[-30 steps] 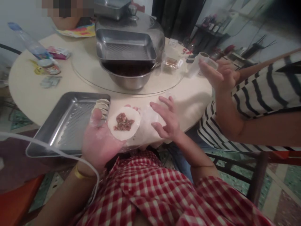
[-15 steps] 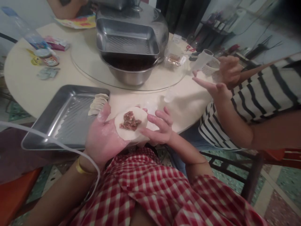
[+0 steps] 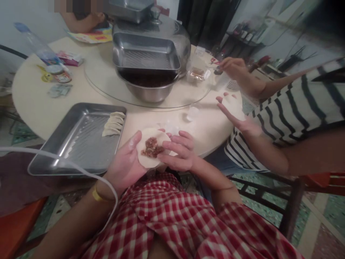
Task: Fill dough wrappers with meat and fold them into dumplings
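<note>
A round white dumpling wrapper (image 3: 145,159) lies across the fingers of my left hand (image 3: 125,165), palm up, with the thumb along its left edge. Reddish-brown minced filling (image 3: 151,146) sits in a lump at its middle. From the other side, the bent fingers of my right hand (image 3: 182,153) grip the wrapper's right edge and reach over the filling's side. Left of the wrapper, a metal tray (image 3: 72,154) holds several folded dumplings (image 3: 113,124) in a row at its right edge.
On the glass turntable (image 3: 101,86) stand a metal bowl (image 3: 151,92) and a rectangular tray (image 3: 147,61). A bottle (image 3: 40,48) and jar (image 3: 59,74) are far left. At right, a co-worker in stripes (image 3: 250,147) holds a wrapper (image 3: 234,107). A white cord (image 3: 81,172) crosses my left forearm.
My right fingers have come further over the wrapper's right side, and my left thumb has moved against its edge. The co-worker's raised hand now bears a wrapper; the other hand reaches toward the table.
</note>
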Motion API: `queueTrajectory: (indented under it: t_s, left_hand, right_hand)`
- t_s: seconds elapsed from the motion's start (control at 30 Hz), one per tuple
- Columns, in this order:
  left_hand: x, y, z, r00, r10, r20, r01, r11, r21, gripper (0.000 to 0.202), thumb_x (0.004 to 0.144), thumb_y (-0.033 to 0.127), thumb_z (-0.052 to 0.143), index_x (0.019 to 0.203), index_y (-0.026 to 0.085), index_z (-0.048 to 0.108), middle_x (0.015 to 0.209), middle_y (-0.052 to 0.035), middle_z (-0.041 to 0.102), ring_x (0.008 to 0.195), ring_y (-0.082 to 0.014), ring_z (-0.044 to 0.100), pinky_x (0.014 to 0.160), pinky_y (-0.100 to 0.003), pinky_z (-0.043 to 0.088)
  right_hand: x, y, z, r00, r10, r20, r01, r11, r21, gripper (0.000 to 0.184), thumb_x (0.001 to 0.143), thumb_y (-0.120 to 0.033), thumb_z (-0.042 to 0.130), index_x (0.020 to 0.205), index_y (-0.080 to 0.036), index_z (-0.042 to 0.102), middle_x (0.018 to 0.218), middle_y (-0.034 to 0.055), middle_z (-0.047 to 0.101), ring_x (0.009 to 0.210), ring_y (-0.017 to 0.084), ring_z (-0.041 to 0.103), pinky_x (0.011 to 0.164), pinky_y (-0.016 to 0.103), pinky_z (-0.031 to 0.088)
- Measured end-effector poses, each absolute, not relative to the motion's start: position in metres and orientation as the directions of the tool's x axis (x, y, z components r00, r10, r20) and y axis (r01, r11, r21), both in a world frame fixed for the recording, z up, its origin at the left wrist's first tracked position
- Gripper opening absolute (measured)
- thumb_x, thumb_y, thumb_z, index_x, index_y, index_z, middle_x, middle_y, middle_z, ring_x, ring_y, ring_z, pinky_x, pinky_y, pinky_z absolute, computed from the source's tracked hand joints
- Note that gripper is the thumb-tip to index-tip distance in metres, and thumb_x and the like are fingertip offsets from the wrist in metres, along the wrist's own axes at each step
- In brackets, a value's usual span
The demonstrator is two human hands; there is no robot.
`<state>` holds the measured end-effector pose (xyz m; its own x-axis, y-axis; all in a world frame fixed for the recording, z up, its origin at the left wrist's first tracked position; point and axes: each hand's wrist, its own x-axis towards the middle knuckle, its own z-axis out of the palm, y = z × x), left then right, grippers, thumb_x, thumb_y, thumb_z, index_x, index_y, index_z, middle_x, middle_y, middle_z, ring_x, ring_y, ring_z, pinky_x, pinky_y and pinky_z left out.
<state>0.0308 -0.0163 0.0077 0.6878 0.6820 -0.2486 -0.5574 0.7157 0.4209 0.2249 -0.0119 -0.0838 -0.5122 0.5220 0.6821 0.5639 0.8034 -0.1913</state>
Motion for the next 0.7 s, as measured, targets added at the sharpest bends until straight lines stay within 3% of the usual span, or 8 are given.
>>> queueTrajectory:
  t_s: [0.1,0.17,0.23,0.3,0.47,0.57,0.63,0.7]
  left_hand:
    - [0.031,-0.016,0.002,0.68,0.693,-0.239,-0.541,0.695,0.474,0.038,0.099,0.027,0.039,0.117,0.01,0.067,0.094,-0.0088,0.076,0.084,-0.02,0.07,0.08,-0.032,0.054]
    - [0.032,-0.016,0.0,0.648,0.725,-0.235,-0.541,0.655,0.528,0.033,0.096,0.019,0.042,0.102,0.012,0.073,0.085,-0.0058,0.076,0.072,-0.0162,0.068,0.067,-0.026,0.053]
    - [0.033,-0.016,-0.002,0.604,0.758,-0.246,-0.533,0.614,0.583,0.03,0.093,0.013,0.045,0.092,0.013,0.076,0.081,-0.0036,0.075,0.068,-0.0139,0.066,0.063,-0.023,0.051]
    - [0.034,-0.016,-0.003,0.554,0.794,-0.25,-0.522,0.565,0.639,0.028,0.089,0.01,0.049,0.085,0.014,0.076,0.079,-0.0024,0.074,0.066,-0.0128,0.064,0.064,-0.022,0.05]
    - [0.034,-0.016,-0.008,0.513,0.824,-0.24,-0.496,0.513,0.701,0.02,0.081,0.008,0.059,0.079,0.016,0.077,0.075,-0.0019,0.072,0.065,-0.0115,0.06,0.062,-0.019,0.049]
    - [0.032,-0.016,-0.012,0.524,0.808,-0.272,-0.478,0.542,0.691,0.017,0.08,0.01,0.063,0.081,0.019,0.077,0.071,0.0007,0.069,0.063,-0.0101,0.059,0.057,-0.016,0.048]
    - [0.032,-0.017,-0.014,0.519,0.807,-0.282,-0.451,0.539,0.712,0.015,0.081,0.014,0.064,0.085,0.02,0.077,0.076,-0.0002,0.071,0.069,-0.011,0.061,0.06,-0.017,0.05]
    - [0.032,-0.018,-0.016,0.51,0.813,-0.28,-0.417,0.519,0.746,0.015,0.085,0.021,0.063,0.091,0.02,0.077,0.093,-0.0033,0.074,0.084,-0.0151,0.065,0.07,-0.021,0.053]
  right_hand:
    - [0.218,-0.014,-0.08,-0.504,0.496,0.707,0.619,0.778,-0.106,0.017,0.086,-0.049,0.057,0.099,-0.053,0.067,0.109,-0.0121,0.071,0.113,0.016,0.061,0.11,0.039,0.045]
    - [0.214,-0.016,-0.076,-0.485,0.426,0.764,0.665,0.747,0.006,0.017,0.086,-0.048,0.056,0.096,-0.05,0.069,0.106,-0.0099,0.072,0.109,0.017,0.063,0.107,0.04,0.047]
    - [0.21,-0.019,-0.071,-0.475,0.35,0.808,0.716,0.687,0.124,0.018,0.087,-0.049,0.053,0.093,-0.047,0.07,0.104,-0.0076,0.073,0.108,0.018,0.063,0.105,0.041,0.047]
    - [0.206,-0.021,-0.064,-0.449,0.311,0.838,0.749,0.643,0.163,0.019,0.087,-0.05,0.053,0.091,-0.044,0.071,0.107,-0.0061,0.072,0.11,0.019,0.061,0.105,0.041,0.047]
    - [0.196,-0.023,-0.057,-0.326,0.28,0.903,0.664,0.747,0.008,0.013,0.084,-0.043,0.062,0.09,-0.036,0.07,0.119,-0.0035,0.067,0.12,0.019,0.054,0.107,0.037,0.044]
    - [0.192,-0.024,-0.062,-0.338,0.341,0.877,0.668,0.743,-0.031,0.013,0.085,-0.043,0.06,0.089,-0.036,0.07,0.12,-0.0036,0.066,0.123,0.022,0.051,0.112,0.042,0.038]
    - [0.19,-0.025,-0.063,-0.303,0.399,0.866,0.692,0.716,-0.088,0.013,0.085,-0.041,0.059,0.088,-0.035,0.07,0.12,-0.0017,0.065,0.124,0.024,0.049,0.11,0.045,0.038]
    - [0.187,-0.025,-0.062,-0.212,0.428,0.879,0.696,0.697,-0.171,0.01,0.085,-0.035,0.059,0.087,-0.031,0.068,0.119,0.0014,0.064,0.123,0.025,0.049,0.105,0.045,0.042]
